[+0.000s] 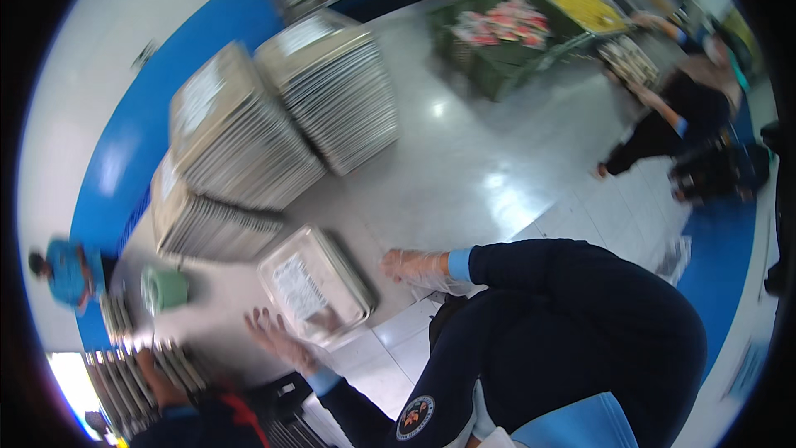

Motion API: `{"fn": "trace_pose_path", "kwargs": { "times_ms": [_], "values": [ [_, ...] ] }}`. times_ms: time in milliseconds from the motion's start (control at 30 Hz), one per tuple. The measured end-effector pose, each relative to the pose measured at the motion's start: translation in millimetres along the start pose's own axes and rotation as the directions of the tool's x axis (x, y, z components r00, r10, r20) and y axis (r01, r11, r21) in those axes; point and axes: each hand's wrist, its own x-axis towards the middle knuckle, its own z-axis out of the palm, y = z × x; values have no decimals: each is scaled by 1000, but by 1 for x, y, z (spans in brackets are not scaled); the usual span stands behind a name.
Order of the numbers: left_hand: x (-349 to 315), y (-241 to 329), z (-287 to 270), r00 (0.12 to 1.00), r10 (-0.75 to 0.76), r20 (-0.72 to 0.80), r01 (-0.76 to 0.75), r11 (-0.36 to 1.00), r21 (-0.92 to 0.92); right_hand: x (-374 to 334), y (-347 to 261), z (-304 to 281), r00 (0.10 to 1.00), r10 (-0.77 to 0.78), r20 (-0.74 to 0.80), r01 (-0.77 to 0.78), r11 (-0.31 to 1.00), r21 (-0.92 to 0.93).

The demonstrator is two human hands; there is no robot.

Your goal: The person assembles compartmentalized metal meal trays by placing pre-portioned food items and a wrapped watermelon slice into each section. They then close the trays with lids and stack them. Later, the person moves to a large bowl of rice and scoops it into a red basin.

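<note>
A short stack of shallow rectangular trays (334,315) lies on the metal table near me, the top one with a printed white label sheet. At its left near corner is my left hand (282,342), in a clear plastic glove, with fingers spread and nothing in them. My right hand (414,269), also in a clear glove, is to the right of the trays, apart from them. Its fingers look bent, but blur hides whether they are closed. I see nothing held in it.
Tall stacks of lidded trays (249,129) stand behind. A green tub (166,289) sits at left. Green crates (489,70) hold red-and-white packets, beside a tray of yellow food (580,5). Co-workers stand at far left, lower left, back and right.
</note>
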Motion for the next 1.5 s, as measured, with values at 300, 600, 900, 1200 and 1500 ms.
{"fn": "trace_pose_path", "kwargs": {
  "times_ms": [300, 600, 900, 1200, 1500],
  "values": [
    [-133, 123, 221, 786, -48, 617, 398, 803, -444, -105, -26, -17, 931, -331, 152, 313, 941, 128],
    [-284, 156, 336, 520, 14, 854, 574, 735, -362, -257, 62, -117, 671, -732, -120, 682, 672, -289],
    [-453, 93, 396, -341, -374, 863, 621, 600, 505, -461, 95, -180, 318, -328, -889, 839, 534, 103],
    [-546, 125, 449, -757, 112, 644, 437, 819, 371, -495, 85, -229, 86, -715, -694, 696, 542, -471],
    [-521, 101, 548, -629, 123, 768, 505, 815, 283, -459, 58, -319, 268, -668, -694, 694, 633, -341]
  ]
}}
